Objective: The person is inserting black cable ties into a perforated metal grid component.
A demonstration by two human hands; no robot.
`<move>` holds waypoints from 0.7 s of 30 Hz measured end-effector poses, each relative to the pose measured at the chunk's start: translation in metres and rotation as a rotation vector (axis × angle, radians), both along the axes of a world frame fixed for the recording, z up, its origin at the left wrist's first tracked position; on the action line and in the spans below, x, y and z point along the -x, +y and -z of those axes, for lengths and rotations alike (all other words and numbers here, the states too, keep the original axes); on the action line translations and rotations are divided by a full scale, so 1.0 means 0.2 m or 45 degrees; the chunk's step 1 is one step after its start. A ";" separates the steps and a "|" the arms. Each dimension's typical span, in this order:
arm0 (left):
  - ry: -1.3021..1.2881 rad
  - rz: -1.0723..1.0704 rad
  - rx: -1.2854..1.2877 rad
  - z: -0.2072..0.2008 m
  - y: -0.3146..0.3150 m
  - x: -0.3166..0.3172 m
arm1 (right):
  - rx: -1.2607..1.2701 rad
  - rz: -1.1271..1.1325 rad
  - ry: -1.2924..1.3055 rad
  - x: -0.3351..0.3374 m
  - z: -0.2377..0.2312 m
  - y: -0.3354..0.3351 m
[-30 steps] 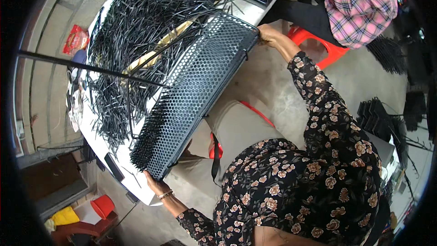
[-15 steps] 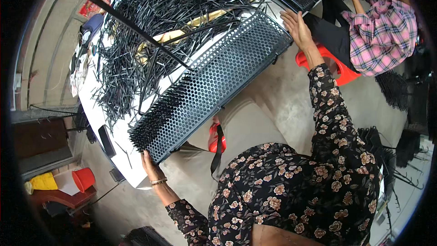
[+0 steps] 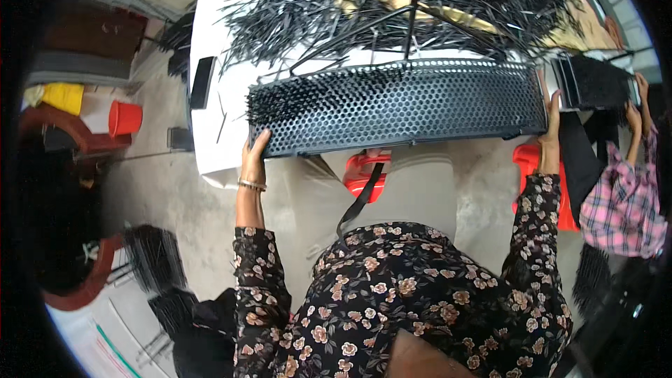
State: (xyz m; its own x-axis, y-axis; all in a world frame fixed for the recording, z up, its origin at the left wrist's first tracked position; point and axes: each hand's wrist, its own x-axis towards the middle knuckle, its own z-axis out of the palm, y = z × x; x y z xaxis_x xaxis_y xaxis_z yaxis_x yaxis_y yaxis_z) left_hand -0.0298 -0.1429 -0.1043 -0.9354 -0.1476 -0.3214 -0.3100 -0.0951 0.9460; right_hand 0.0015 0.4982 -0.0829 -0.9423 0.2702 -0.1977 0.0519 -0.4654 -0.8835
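A long black perforated tray (image 3: 448, 101) lies across the near edge of the white table, in front of me. Short black strips (image 3: 301, 101) stand upright in the holes of its left part, while the holes toward the right are bare. My left hand (image 3: 254, 152) grips the near left corner, thumb on top. At the other end my right hand (image 3: 551, 113) clasps the short side, its fingers pointing away from me. Behind the tray spreads a big loose heap of black strips (image 3: 294, 17).
A thin black rod (image 3: 414, 10) rises over the heap. To the right, a co-worker's hands (image 3: 637, 108) are at another black tray (image 3: 600, 84). Red stools (image 3: 528, 161) stand below. A red bucket (image 3: 126, 118) is at the left, and a dark flat block (image 3: 203, 82) lies on the table.
My view has swung round, so the tray now lies nearly level across it. The right hand, flat with fingers spread at the far corner before, now clasps the tray's right end.
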 end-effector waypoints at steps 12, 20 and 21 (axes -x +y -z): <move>-0.015 -0.017 -0.127 -0.02 -0.02 0.01 | -0.053 0.059 0.125 0.04 -0.10 -0.07; 0.038 0.089 -0.047 -0.03 -0.03 -0.01 | -0.067 -0.189 -0.059 0.11 -0.07 -0.09; 0.003 0.103 -0.046 -0.03 -0.03 0.00 | -0.114 -0.169 -0.089 0.12 -0.05 -0.05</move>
State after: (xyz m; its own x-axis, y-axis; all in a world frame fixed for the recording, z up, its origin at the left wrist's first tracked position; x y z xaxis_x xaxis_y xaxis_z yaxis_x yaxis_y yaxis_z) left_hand -0.0297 -0.1490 -0.0982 -0.9446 -0.0599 -0.3227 -0.3156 -0.1035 0.9432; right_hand -0.0218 0.4891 -0.0722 -0.9556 0.1638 -0.2447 0.1704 -0.3702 -0.9132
